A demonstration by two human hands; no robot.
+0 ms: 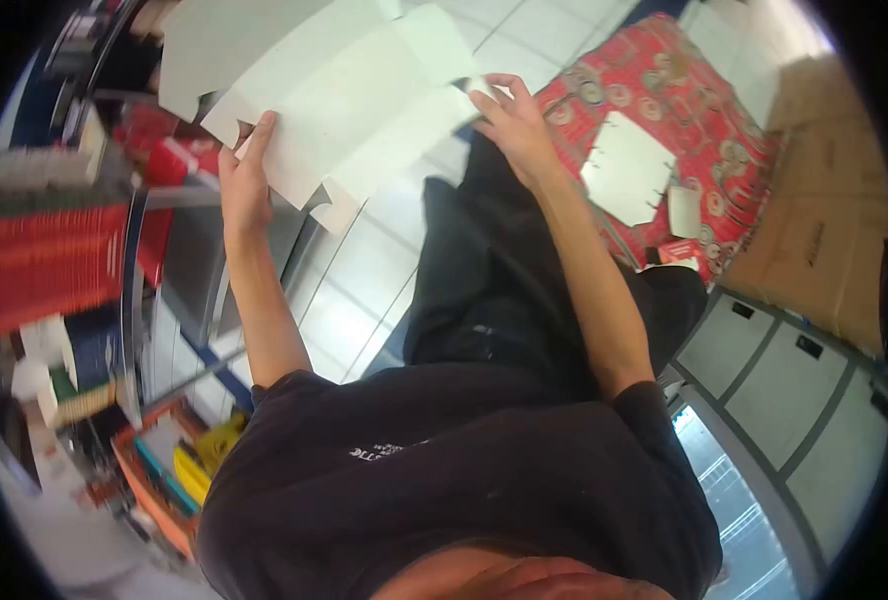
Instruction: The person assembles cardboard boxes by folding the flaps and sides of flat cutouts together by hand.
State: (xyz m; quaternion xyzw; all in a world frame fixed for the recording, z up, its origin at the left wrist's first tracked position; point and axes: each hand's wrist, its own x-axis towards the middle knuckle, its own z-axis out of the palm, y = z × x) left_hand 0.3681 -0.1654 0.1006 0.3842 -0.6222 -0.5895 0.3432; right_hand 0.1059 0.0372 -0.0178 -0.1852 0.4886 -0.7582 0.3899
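A white die-cut cardboard sheet (pixel 334 105), with slots and flaps along its edges, is held up in front of me. My left hand (pixel 248 175) grips its left edge, thumb on the near face and fingers behind. On the right edge, by a notch, my right hand (pixel 514 122) pinches it with fingers partly hidden. Just beyond it, at the upper left, is another pale sheet (pixel 219 45), partly covered by the held one.
To the right, a red patterned cloth surface (pixel 619 70) bears a notched white card (pixel 629 168), a smaller card (pixel 684 212) and a red-and-white packet (pixel 680 252). Brown cartons (pixel 814 220) and grey cabinets (pixel 789 385) stand farther right. Crowded shelves (pixel 134 300) line the left, with an orange crate (pixel 154 485) below.
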